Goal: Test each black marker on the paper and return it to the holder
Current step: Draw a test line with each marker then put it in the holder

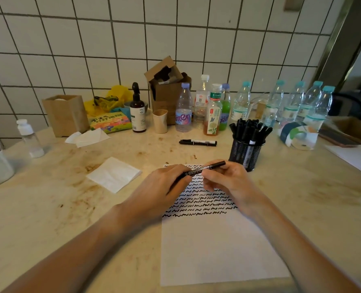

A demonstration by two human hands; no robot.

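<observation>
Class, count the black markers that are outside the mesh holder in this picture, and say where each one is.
2. One marker is held over the paper by the left hand and right hand. One loose marker lies on the counter behind the paper, left of the mesh holder.

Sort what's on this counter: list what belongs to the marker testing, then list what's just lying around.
Part of the job:
marker in both hands
left hand
right hand
paper with squiggles
mesh holder of black markers
loose marker on the counter

Lying about:
water bottles
spray bottle
cardboard box
folded tissue
snack packet
</observation>
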